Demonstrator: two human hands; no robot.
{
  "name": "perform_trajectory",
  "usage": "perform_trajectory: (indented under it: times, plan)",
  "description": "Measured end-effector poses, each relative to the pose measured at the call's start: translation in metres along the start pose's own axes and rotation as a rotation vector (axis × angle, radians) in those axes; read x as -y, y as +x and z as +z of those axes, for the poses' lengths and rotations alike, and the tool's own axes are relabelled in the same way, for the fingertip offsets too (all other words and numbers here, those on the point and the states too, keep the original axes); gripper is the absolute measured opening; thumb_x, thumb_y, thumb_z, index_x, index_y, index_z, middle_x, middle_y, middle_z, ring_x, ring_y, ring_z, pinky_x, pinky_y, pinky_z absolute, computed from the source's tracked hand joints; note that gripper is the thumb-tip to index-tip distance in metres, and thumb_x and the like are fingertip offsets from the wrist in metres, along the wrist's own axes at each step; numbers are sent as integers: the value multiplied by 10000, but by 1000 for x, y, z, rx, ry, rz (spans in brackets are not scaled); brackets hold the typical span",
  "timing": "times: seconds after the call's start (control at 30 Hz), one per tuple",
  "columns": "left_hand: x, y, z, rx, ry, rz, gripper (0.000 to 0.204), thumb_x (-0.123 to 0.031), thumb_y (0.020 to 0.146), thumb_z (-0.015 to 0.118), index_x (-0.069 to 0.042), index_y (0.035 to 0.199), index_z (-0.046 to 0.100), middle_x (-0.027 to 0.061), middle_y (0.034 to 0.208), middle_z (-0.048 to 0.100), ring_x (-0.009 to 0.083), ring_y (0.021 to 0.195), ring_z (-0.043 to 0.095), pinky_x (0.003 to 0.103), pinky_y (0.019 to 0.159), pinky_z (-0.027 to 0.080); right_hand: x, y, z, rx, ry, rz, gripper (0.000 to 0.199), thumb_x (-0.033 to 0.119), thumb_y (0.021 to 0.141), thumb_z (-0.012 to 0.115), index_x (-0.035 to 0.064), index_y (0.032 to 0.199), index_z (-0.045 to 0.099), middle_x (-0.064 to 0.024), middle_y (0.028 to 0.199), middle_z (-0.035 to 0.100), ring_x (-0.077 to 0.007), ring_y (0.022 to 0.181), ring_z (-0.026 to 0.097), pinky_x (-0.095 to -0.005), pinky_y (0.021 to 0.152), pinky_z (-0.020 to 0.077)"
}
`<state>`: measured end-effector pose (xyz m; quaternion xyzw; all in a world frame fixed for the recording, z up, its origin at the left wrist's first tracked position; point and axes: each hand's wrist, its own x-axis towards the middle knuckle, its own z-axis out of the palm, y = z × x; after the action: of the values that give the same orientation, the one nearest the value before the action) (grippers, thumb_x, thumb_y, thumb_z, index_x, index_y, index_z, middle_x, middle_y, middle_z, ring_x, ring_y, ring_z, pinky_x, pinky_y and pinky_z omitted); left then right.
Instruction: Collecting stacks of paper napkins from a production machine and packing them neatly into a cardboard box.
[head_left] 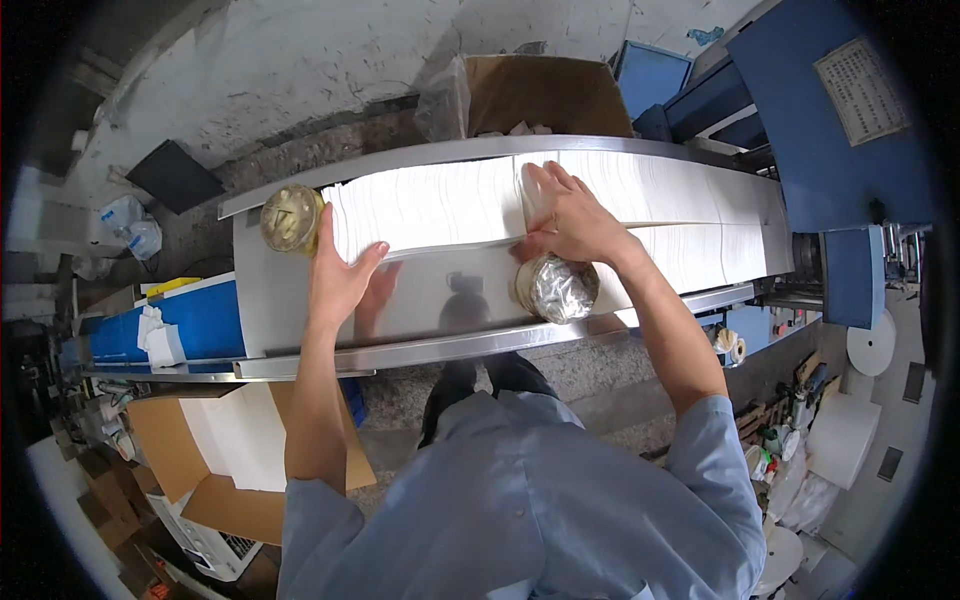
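Even, fairly bright light falls from above, with no harsh shadows. The steel tray (300, 310) mirrors a soft dark reflection just below the left hand's (335, 275) fingers and a dark shape between the hands. The white paper stack (430, 205) under the right hand's (570, 220) fingertips is nearly blown out. Focus is sharp centrally; fisheye bending curves edges, and corners fall black.

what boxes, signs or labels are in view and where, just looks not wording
Cardboard box: behind the metal tray, brown, open, clear plastic liner.
Notice sheet: upper right on the blue machine, pale rectangle, dark print.
Second box: lower left on the floor, brown, open, white sheets inside.
Left hand and right hand: on the white paper stack.
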<state>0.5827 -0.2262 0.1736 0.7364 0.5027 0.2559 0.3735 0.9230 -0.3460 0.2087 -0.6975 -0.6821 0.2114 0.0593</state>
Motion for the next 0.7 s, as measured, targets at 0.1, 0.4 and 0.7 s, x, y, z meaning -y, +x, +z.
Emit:
perform_trajectory:
  times: [0.1,0.4,0.7]
  plan:
    - [5,1,-1,-2,-17,8,964,-205,849,838,62,1578,267,275,1443,569,327,1319,591,391,1096,460,1,-7,-14,11,54,-77,169,310,830,830,162,910,855,-170,1627,400,-384,1543,285,-497,1244,271]
    - [-6,7,5,0,-45,-44,943,-241,885,811,78,1575,254,303,1470,526,347,1348,556,396,1119,438,-11,17,4,-530,44,-35,606,250,909,777,51,1439,562,-249,1546,465,-435,1434,445,-471,1142,444]
    - [-4,6,5,-25,11,-58,804,-244,961,738,121,1538,314,309,1551,430,362,1454,430,392,1201,329,21,-21,2,-491,299,-25,409,163,907,742,9,1279,673,-237,1343,609,-416,1226,614,-457,1023,525]
